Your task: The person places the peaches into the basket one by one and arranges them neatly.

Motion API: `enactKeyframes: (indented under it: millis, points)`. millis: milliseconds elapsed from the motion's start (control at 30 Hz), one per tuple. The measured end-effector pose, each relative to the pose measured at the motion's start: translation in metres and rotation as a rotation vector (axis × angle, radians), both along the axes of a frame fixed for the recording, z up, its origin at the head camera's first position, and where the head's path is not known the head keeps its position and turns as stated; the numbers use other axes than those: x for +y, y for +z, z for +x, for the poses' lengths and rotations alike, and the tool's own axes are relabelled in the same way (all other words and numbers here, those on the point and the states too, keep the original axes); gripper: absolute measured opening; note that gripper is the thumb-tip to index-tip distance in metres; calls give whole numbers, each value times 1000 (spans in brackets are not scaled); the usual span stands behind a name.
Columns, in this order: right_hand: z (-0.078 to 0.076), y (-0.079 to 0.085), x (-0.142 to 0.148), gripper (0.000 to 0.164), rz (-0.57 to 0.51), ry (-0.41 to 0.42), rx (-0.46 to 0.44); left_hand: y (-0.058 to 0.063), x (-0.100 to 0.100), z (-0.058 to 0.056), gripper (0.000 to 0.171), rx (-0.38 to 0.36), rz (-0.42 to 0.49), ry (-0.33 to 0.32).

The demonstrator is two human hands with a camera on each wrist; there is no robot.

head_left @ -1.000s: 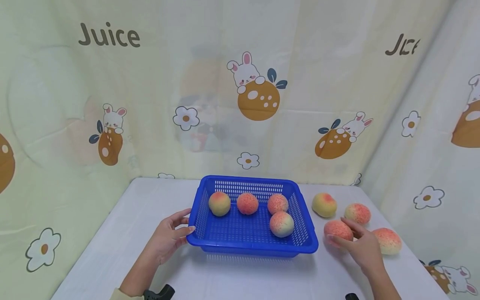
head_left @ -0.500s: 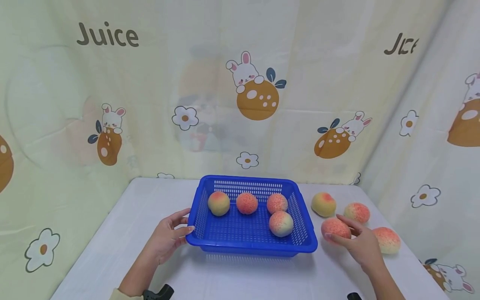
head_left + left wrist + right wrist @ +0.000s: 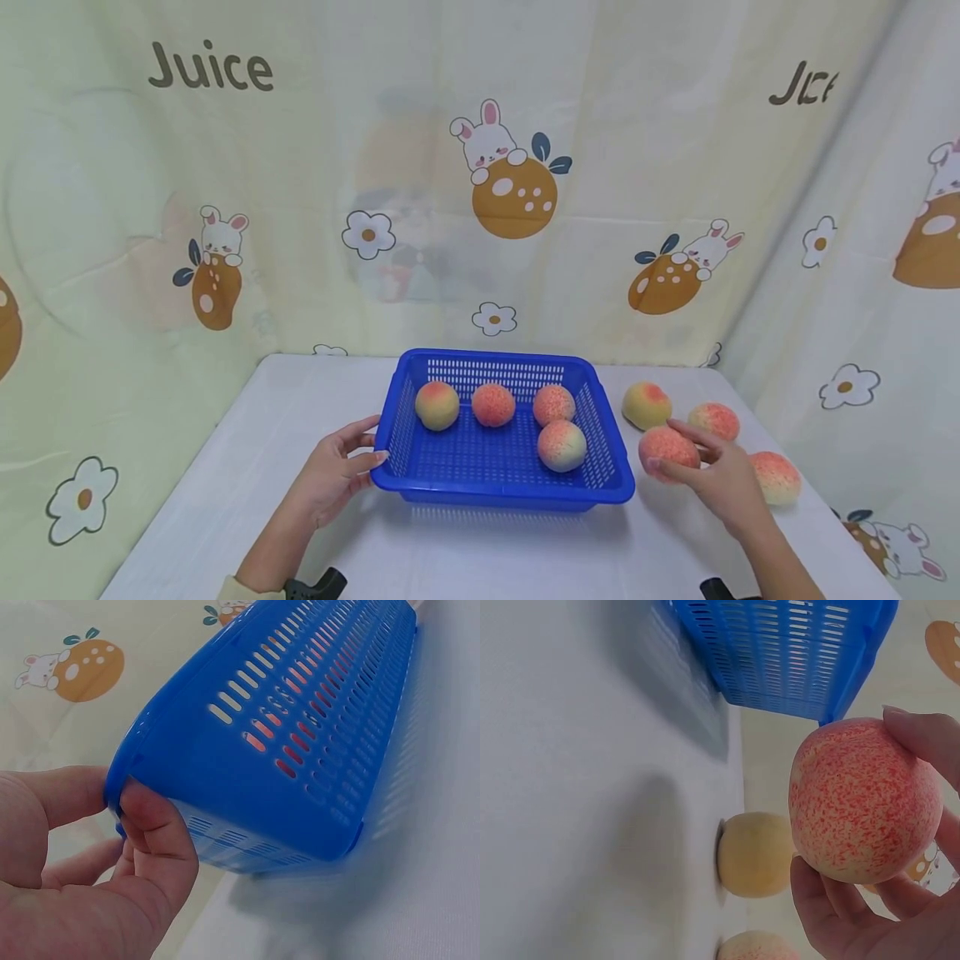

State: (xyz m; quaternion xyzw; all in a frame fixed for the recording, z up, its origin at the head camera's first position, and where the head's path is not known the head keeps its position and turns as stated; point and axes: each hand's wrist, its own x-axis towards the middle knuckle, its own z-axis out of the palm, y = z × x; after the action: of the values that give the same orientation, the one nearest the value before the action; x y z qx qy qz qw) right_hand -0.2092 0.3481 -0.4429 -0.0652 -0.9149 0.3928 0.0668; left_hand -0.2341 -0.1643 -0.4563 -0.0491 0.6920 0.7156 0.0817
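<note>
A blue plastic basket (image 3: pixel 480 492) with slotted sides sits mid-table, and several peaches lie inside it, among them a yellow peach (image 3: pixel 437 406) and a pale one (image 3: pixel 562 446). My left hand (image 3: pixel 337 471) grips the basket's left rim, thumb on one side and fingers on the other, as the left wrist view shows. Right of the basket, my right hand (image 3: pixel 723 479) holds a speckled pink peach (image 3: pixel 866 801) between thumb and fingers. In the right wrist view this peach is raised off the table, its shadow falling on the cloth.
Three more peaches lie on the table's right side: a yellow one (image 3: pixel 647 406), a pink-topped one (image 3: pixel 715 421) and a larger one (image 3: pixel 776 478) behind the right hand. White cloth (image 3: pixel 480 558) covers the table. A printed curtain (image 3: pixel 420 167) hangs behind and at both sides.
My right hand has lifted the pink peach slightly and shifted it left toward the basket. My left hand and the basket stay in place.
</note>
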Motion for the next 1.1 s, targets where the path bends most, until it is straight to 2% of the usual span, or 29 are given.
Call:
enactKeyframes:
  millis: [533, 767, 1100]
  points:
    - [6, 27, -11, 83, -9, 59, 25, -2, -1, 0, 62, -2, 1, -8]
    - [7, 33, -15, 84, -21, 58, 25, -1, 0, 1, 63, -5, 8, -8]
    - [4, 44, -27, 81, -75, 100, 39, 1, -1, 1, 63, -4, 29, -14]
